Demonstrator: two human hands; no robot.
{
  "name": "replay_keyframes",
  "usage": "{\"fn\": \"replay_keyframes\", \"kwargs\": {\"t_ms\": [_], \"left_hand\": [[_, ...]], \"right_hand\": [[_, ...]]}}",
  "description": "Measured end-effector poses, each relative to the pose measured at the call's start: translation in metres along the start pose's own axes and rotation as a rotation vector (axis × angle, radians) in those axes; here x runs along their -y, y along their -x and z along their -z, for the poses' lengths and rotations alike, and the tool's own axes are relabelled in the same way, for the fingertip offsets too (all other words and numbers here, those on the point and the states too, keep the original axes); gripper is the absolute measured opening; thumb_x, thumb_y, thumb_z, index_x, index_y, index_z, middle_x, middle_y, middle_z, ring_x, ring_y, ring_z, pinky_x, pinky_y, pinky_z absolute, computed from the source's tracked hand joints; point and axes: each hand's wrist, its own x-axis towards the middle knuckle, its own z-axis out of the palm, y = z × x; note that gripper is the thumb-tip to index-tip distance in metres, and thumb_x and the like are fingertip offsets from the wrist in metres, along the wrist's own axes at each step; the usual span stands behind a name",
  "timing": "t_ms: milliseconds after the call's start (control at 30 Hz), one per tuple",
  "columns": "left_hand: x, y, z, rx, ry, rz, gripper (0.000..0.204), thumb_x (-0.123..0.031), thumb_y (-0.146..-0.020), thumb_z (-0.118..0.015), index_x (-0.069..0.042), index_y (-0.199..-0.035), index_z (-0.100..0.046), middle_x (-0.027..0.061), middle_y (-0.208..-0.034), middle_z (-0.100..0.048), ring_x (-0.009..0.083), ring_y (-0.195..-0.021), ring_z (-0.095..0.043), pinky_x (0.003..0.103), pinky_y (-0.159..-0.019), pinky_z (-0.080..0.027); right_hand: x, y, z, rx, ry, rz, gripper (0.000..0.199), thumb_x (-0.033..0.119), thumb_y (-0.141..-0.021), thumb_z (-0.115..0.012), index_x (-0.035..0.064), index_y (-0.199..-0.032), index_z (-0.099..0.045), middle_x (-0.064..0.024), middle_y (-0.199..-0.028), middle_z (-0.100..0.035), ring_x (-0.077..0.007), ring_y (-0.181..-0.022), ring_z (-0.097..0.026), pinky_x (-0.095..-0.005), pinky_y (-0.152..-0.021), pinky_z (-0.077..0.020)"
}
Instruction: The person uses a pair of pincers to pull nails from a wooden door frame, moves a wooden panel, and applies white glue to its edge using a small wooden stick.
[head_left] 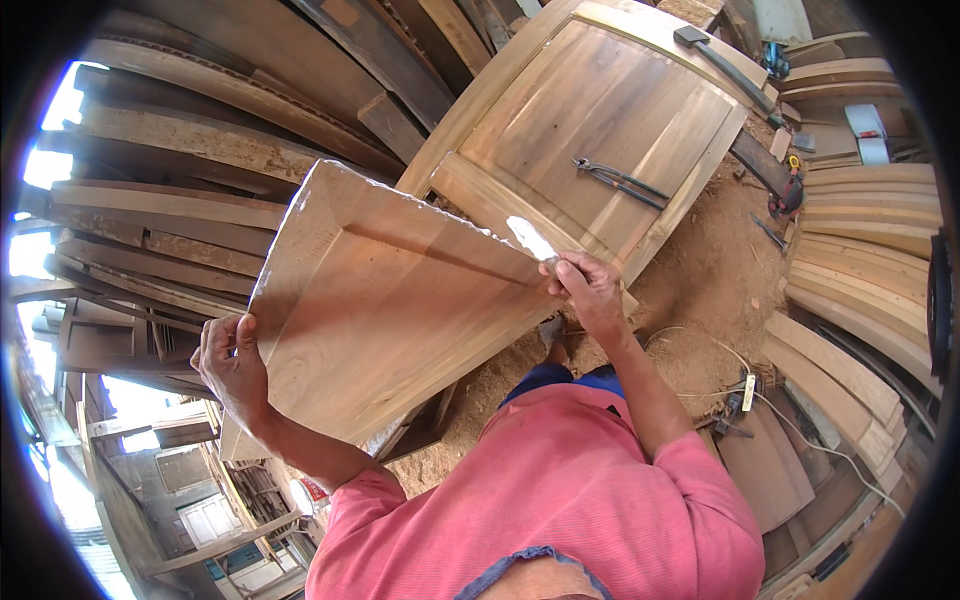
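A broad wooden panel (400, 300) stands tilted up in front of me, with white glue-like paste along its top and left edges. At its left edge, my left hand (232, 362) is closed on the panel, thumb on the near face. Between the fingers of my right hand (588, 292) is a small spreader (530, 238), its tip thickly coated in white paste; its handle is mostly hidden. That tip is close to the panel's upper right corner. Just beyond, a framed wooden door (570, 95) lies flat, bearing a pair of pincers (622, 183).
A hammer (725, 65) rests across the door's far right corner. Stacked planks (190, 130) line the left side, and curved boards (860, 220) the right. Sawdust covers the floor (715, 265), where a cable (825, 435) runs at the right. Red-handled tools (790, 190) lie beyond it.
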Motion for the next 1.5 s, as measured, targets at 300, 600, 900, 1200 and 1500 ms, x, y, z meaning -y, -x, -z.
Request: {"fn": "replay_keyframes", "kwargs": {"t_ms": [300, 600, 900, 1200, 1500], "left_hand": [[-0.002, 0.002, 0.003, 0.002, -0.028, 0.022, 0.038, -0.046, -0.090, -0.065, -0.010, -0.078, -0.064, 0.0013, -0.075, -0.061, 0.0201, -0.074, -0.057, 0.034, -0.083, -0.038], [-0.006, 0.004, 0.001, -0.038, 0.067, -0.008, 0.037, -0.041, -0.088, -0.070, -0.005, -0.078, -0.066, 0.0044, -0.073, -0.063, 0.0203, -0.064, -0.059, 0.034, -0.069, -0.046], [-0.004, 0.003, 0.005, -0.032, 0.046, -0.046, 0.034, -0.034, -0.088, -0.072, -0.002, -0.082, -0.067, 0.0064, -0.070, -0.063, 0.0166, -0.062, -0.057, 0.031, -0.063, -0.046], [-0.007, 0.003, 0.004, -0.045, 0.068, -0.034, 0.032, -0.032, -0.088, -0.073, -0.002, -0.080, -0.067, 0.0066, -0.070, -0.062, 0.0178, -0.061, -0.059, 0.031, -0.063, -0.047], [-0.007, 0.004, 0.003, -0.044, 0.057, -0.022, 0.032, -0.034, -0.087, -0.074, -0.003, -0.083, -0.068, 0.0053, -0.072, -0.063, 0.0160, -0.063, -0.058, 0.030, -0.064, -0.047]], "right_hand": [[0.028, -0.014, -0.012, 0.216, 0.016, 0.048, 0.021, 0.012, -0.098, -0.057, -0.0033, -0.106, -0.070, -0.0067, -0.092, -0.069, -0.0088, -0.067, -0.059, -0.0228, -0.063, -0.0493], [-0.035, 0.020, 0.041, 0.037, 0.207, 0.028, 0.020, 0.012, -0.096, -0.062, -0.0014, -0.108, -0.071, -0.0048, -0.095, -0.071, -0.0079, -0.075, -0.059, -0.0227, -0.069, -0.0508], [-0.022, 0.023, 0.034, 0.063, 0.006, -0.059, 0.019, 0.010, -0.095, -0.062, -0.0027, -0.106, -0.072, -0.0071, -0.098, -0.071, -0.0083, -0.075, -0.059, -0.0233, -0.070, -0.0506], [-0.015, 0.020, 0.027, 0.135, -0.010, 0.009, 0.021, 0.009, -0.094, -0.064, -0.0037, -0.109, -0.070, -0.0073, -0.099, -0.071, -0.0094, -0.078, -0.061, -0.0236, -0.071, -0.0512], [-0.046, 0.035, 0.051, 0.016, 0.078, -0.118, 0.021, 0.009, -0.093, -0.065, -0.0015, -0.110, -0.071, -0.0044, -0.101, -0.070, -0.0076, -0.087, -0.060, -0.0230, -0.076, -0.0501]]}}
